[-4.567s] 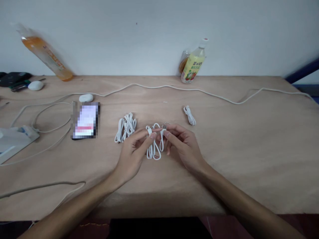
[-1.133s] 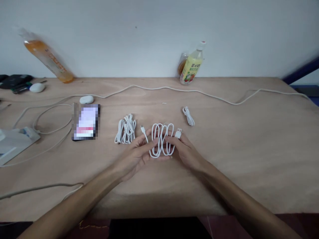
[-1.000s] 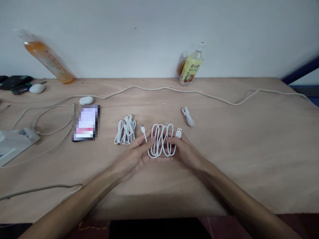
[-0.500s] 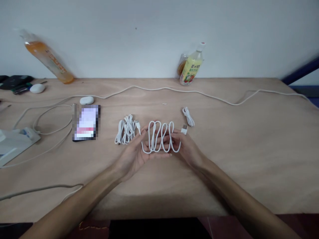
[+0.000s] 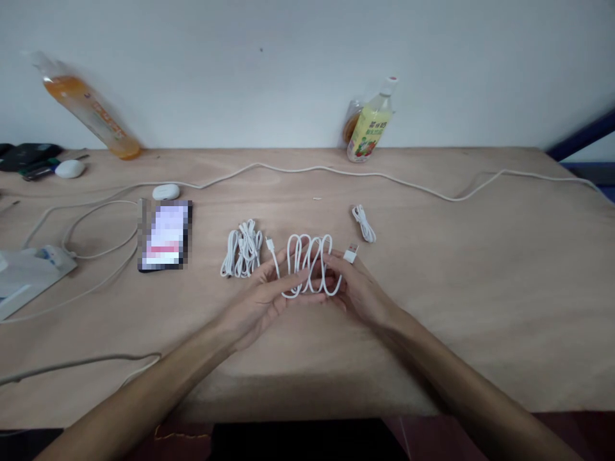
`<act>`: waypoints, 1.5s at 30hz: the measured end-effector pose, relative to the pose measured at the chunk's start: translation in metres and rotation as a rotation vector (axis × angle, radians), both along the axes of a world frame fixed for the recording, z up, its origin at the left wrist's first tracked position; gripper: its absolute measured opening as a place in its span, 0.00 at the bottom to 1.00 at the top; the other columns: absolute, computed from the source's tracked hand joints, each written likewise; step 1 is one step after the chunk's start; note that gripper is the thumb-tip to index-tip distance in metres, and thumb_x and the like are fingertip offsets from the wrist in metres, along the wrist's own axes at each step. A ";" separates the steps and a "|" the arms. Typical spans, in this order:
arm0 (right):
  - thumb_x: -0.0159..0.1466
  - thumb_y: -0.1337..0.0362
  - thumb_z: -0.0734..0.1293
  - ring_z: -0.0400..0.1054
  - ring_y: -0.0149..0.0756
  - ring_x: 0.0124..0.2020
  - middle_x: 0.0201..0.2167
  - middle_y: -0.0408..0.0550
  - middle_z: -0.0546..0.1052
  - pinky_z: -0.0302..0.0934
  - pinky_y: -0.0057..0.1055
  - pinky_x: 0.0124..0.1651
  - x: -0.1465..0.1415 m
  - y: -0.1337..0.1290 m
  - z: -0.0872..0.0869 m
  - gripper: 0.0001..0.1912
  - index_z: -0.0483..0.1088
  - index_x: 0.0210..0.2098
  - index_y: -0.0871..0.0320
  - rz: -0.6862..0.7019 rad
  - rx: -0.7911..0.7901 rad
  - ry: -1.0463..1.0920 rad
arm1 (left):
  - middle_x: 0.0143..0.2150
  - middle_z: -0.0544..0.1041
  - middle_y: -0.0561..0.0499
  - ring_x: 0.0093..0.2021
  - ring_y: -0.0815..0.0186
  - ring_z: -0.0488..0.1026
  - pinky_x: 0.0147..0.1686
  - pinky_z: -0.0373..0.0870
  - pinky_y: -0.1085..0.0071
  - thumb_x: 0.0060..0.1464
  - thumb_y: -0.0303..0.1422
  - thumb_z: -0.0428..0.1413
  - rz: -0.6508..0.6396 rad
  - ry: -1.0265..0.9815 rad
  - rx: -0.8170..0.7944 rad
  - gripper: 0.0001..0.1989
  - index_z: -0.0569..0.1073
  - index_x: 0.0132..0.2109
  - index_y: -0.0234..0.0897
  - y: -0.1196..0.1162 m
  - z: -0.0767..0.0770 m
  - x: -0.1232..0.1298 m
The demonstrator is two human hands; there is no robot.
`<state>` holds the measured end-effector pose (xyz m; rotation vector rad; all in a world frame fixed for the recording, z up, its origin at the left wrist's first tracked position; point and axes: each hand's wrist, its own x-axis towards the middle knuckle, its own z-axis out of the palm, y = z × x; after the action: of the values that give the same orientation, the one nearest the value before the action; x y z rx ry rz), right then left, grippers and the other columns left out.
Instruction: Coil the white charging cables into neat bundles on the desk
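Note:
A white cable (image 5: 310, 294) lies in several loose loops across the fingers of both hands. My left hand (image 5: 269, 294) holds the loops from the left, its thumb laid over them. From the right, my right hand (image 5: 353, 282) grips the other end of the coil. One small plug (image 5: 270, 243) sticks up beside my left hand, and the USB plug (image 5: 350, 253) stands out above my right hand. Bundled white cables (image 5: 243, 250) rest on the table left of the coil. Another small cable bundle (image 5: 363, 223) lies behind my right hand.
A phone (image 5: 166, 235) and a white case (image 5: 166, 192) lie on the left. Two bottles, one orange (image 5: 91, 115) and one yellow (image 5: 369, 128), lean at the wall. A long cord (image 5: 317, 169) crosses the table (image 5: 480, 288). A white power strip (image 5: 38, 282) sits far left.
The cable loops have been drawn closer together. My left thumb has moved right, over the loops, and the USB plug has tilted and shifted slightly left.

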<state>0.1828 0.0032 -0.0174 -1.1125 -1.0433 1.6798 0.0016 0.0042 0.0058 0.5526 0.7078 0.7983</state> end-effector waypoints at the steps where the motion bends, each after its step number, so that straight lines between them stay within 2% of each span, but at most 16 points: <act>1: 0.68 0.46 0.70 0.65 0.31 0.20 0.29 0.43 0.76 0.55 0.27 0.18 0.000 0.000 0.001 0.18 0.73 0.40 0.55 0.003 -0.001 0.007 | 0.56 0.86 0.43 0.53 0.52 0.86 0.56 0.83 0.55 0.57 0.23 0.71 -0.008 0.018 0.018 0.34 0.76 0.69 0.43 0.000 0.000 0.000; 4: 0.67 0.44 0.71 0.61 0.29 0.16 0.25 0.39 0.73 0.54 0.27 0.16 -0.002 -0.001 0.005 0.20 0.71 0.38 0.54 0.034 -0.007 0.046 | 0.56 0.86 0.43 0.54 0.52 0.85 0.53 0.83 0.59 0.56 0.23 0.72 -0.025 0.063 0.055 0.34 0.77 0.68 0.44 0.000 0.001 0.000; 9: 0.67 0.45 0.72 0.59 0.28 0.16 0.22 0.38 0.70 0.51 0.26 0.16 -0.002 -0.002 0.007 0.18 0.71 0.38 0.53 0.043 -0.061 0.057 | 0.54 0.87 0.43 0.52 0.53 0.86 0.49 0.84 0.62 0.56 0.24 0.71 -0.049 0.098 0.060 0.31 0.79 0.66 0.43 0.001 0.004 0.000; 14: 0.69 0.46 0.70 0.64 0.30 0.16 0.23 0.39 0.74 0.46 0.25 0.15 0.001 -0.003 0.004 0.17 0.73 0.43 0.53 0.048 -0.138 0.072 | 0.54 0.87 0.41 0.51 0.52 0.86 0.47 0.86 0.61 0.57 0.23 0.67 -0.034 0.103 0.066 0.27 0.81 0.63 0.40 0.001 0.004 -0.001; 20: 0.67 0.47 0.73 0.69 0.29 0.17 0.30 0.42 0.80 0.42 0.23 0.14 0.006 -0.001 0.008 0.19 0.73 0.46 0.54 0.120 -0.183 0.163 | 0.58 0.85 0.37 0.51 0.50 0.85 0.35 0.86 0.68 0.60 0.26 0.63 -0.031 0.135 0.086 0.15 0.85 0.54 0.34 0.002 -0.001 -0.004; 26: 0.63 0.47 0.77 0.62 0.27 0.19 0.26 0.40 0.76 0.39 0.23 0.18 0.009 0.000 0.008 0.20 0.74 0.42 0.55 0.095 -0.230 0.155 | 0.59 0.84 0.37 0.55 0.48 0.84 0.35 0.86 0.68 0.60 0.27 0.65 0.020 0.113 0.064 0.12 0.85 0.51 0.33 0.003 0.002 -0.004; 29: 0.62 0.46 0.79 0.58 0.25 0.20 0.27 0.38 0.75 0.40 0.23 0.20 0.008 -0.001 0.006 0.22 0.75 0.43 0.54 0.044 -0.233 0.139 | 0.56 0.86 0.40 0.49 0.54 0.86 0.35 0.84 0.70 0.58 0.27 0.69 -0.012 0.145 0.112 0.15 0.85 0.52 0.36 0.003 0.004 -0.003; 33: 0.64 0.41 0.76 0.54 0.25 0.19 0.26 0.38 0.73 0.41 0.24 0.20 0.005 -0.001 0.003 0.23 0.75 0.40 0.55 0.052 -0.135 0.061 | 0.53 0.87 0.43 0.42 0.60 0.85 0.32 0.80 0.74 0.57 0.27 0.70 -0.049 0.210 0.195 0.17 0.86 0.53 0.38 0.002 0.004 -0.003; 38: 0.66 0.42 0.75 0.54 0.25 0.19 0.28 0.40 0.74 0.50 0.26 0.20 0.000 0.001 0.002 0.22 0.78 0.40 0.56 0.065 0.067 -0.005 | 0.51 0.87 0.44 0.40 0.62 0.82 0.29 0.77 0.75 0.58 0.29 0.70 -0.077 0.255 0.253 0.17 0.86 0.55 0.39 0.003 0.001 -0.005; 42: 0.68 0.44 0.73 0.55 0.25 0.18 0.26 0.39 0.73 0.51 0.25 0.18 0.000 0.001 0.003 0.21 0.79 0.39 0.56 0.032 0.098 -0.040 | 0.49 0.86 0.44 0.37 0.64 0.81 0.29 0.77 0.75 0.57 0.29 0.70 -0.086 0.228 0.239 0.15 0.86 0.52 0.38 0.004 0.002 -0.005; 45: 0.68 0.45 0.73 0.56 0.26 0.17 0.22 0.37 0.69 0.53 0.25 0.17 0.000 0.000 0.002 0.20 0.78 0.36 0.56 0.003 0.094 -0.042 | 0.50 0.86 0.42 0.40 0.61 0.82 0.29 0.78 0.74 0.56 0.29 0.70 -0.090 0.214 0.211 0.15 0.86 0.51 0.36 0.004 0.004 -0.004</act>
<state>0.1826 0.0033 -0.0154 -1.0899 -1.1389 1.5991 -0.0028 0.0085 0.0101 0.8644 0.7940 0.7400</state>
